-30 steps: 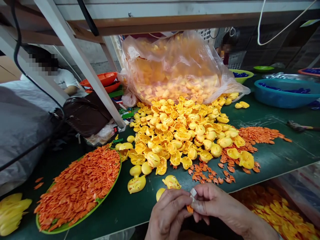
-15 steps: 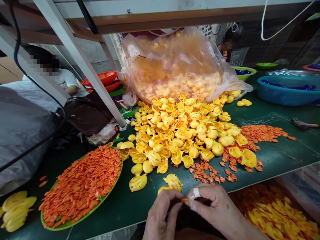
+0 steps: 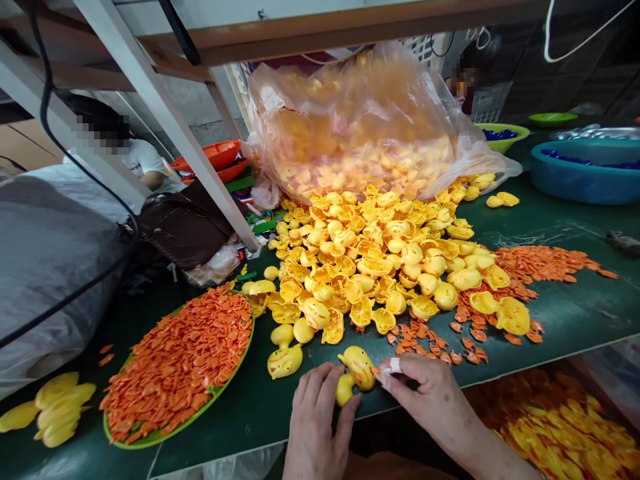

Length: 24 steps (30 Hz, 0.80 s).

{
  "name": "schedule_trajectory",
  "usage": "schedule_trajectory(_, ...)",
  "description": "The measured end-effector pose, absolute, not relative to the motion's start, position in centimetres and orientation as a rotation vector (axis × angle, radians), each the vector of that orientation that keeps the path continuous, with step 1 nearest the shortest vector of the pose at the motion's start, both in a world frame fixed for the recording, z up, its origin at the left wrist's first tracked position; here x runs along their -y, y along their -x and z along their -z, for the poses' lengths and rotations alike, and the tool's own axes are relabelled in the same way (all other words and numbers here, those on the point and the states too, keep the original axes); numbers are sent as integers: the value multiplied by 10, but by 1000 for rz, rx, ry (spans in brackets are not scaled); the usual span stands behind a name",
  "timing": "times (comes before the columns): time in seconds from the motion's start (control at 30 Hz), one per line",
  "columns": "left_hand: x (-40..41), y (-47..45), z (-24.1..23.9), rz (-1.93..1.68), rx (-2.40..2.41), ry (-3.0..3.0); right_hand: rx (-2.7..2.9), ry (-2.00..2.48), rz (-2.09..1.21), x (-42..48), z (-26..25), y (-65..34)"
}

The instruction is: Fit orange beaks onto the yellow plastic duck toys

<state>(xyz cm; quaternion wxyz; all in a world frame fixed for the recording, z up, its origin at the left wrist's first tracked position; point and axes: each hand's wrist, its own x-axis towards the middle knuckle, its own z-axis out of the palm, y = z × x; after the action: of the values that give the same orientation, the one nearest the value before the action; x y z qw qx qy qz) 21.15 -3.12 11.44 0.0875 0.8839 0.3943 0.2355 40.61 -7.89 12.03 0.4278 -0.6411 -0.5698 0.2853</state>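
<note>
On the near edge of the green table lies a yellow plastic duck shell (image 3: 359, 365) with red markings. Its round part (image 3: 345, 389) sits between the thumb and fingers of my left hand (image 3: 320, 413), which closes around it. Between thumb and forefinger, my right hand (image 3: 430, 393) pinches a small orange plastic piece (image 3: 377, 372) against the shell's right side. White tape wraps one finger of that hand. Just left of my hands is another yellow duck shell (image 3: 285, 362). Beyond them spreads a heap of yellow shell halves (image 3: 360, 267).
A green-rimmed tray (image 3: 165, 437) full of orange pieces stands at left, near stacked yellow shells (image 3: 60, 410). Loose orange pieces (image 3: 550, 263) lie at right. Behind are a plastic bag (image 3: 360, 120), a blue basin (image 3: 585, 177) and a slanting metal post (image 3: 175, 133). Two people sit farther back.
My hands were together over the orange piece. Now the left hand has moved onto the yellow duck shell, and the right brings the orange piece to it. The view has shifted slightly.
</note>
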Motion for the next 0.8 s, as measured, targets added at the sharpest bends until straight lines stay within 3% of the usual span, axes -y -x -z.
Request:
schedule_trajectory(0.43,35,-221,-120,-623,-1082,-2531,1735,1801,-670,57,-142,-412)
schedule_trajectory(0.63,29,-220,-129,-418,-1039,-2520,1676,1839,-932,45,-143,-412)
schedule_trajectory(0.8,31,-220,-129,-396,-1092,-2522,2147,1925,-520,53,-147,-413)
